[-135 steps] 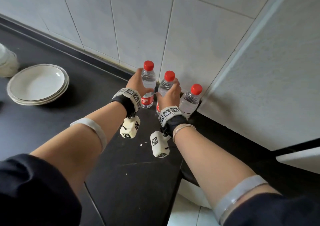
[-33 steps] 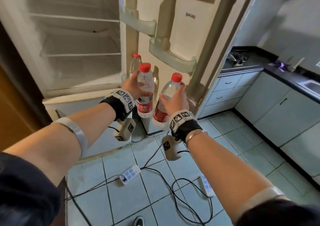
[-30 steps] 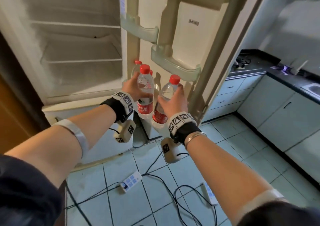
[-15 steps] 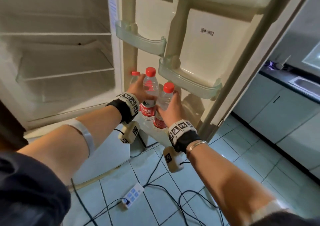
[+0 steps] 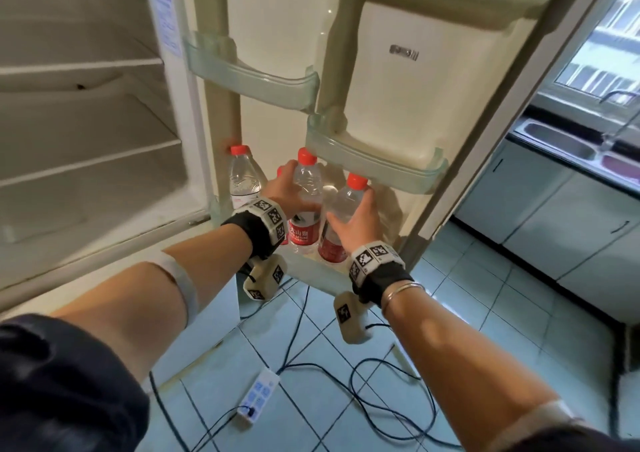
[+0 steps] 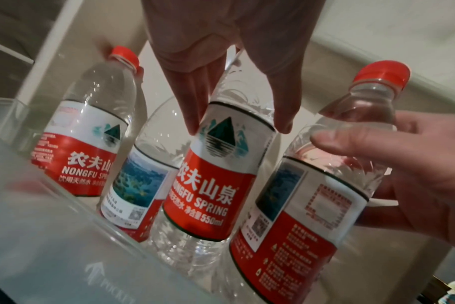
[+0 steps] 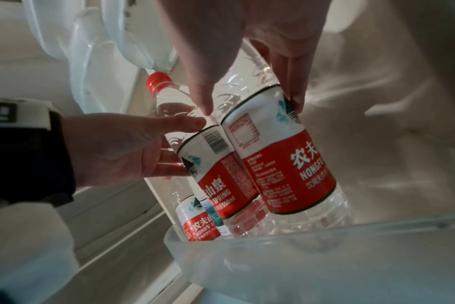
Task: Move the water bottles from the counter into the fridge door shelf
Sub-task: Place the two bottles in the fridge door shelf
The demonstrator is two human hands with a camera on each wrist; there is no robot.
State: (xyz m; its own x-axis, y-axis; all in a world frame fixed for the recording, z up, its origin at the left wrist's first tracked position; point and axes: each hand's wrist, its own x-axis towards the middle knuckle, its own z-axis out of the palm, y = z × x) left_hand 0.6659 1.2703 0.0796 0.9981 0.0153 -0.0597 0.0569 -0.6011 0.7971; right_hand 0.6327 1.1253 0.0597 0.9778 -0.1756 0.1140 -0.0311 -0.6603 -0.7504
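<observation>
Both hands are at the frosted translucent plastic bottom door shelf (image 5: 313, 271) of the open cream fridge door. Left hand (image 5: 289, 193) has fingers curled round a clear ribbed plastic water bottle with red cap and red-white label (image 5: 306, 205). Right hand (image 5: 353, 223) wraps a second identical bottle (image 5: 341, 209). Both bottle bases sit inside the shelf rim, just beside each other, slightly tilted.

Two more red-capped bottles are already in the shelf, to the left: one upright at the far left (image 5: 242, 177), another mostly hidden behind the left hand in the head view.

Left wrist view shows that hidden bottle (image 6: 133, 181) and its blue landscape label panel. It also shows the smooth matte shelf wall (image 6: 65, 257). Right wrist view shows crinkled clear bases behind the shelf wall; contact with the shelf floor is unclear.

White power strip (image 5: 258, 394) and black cables lie on pale blue floor tiles.
</observation>
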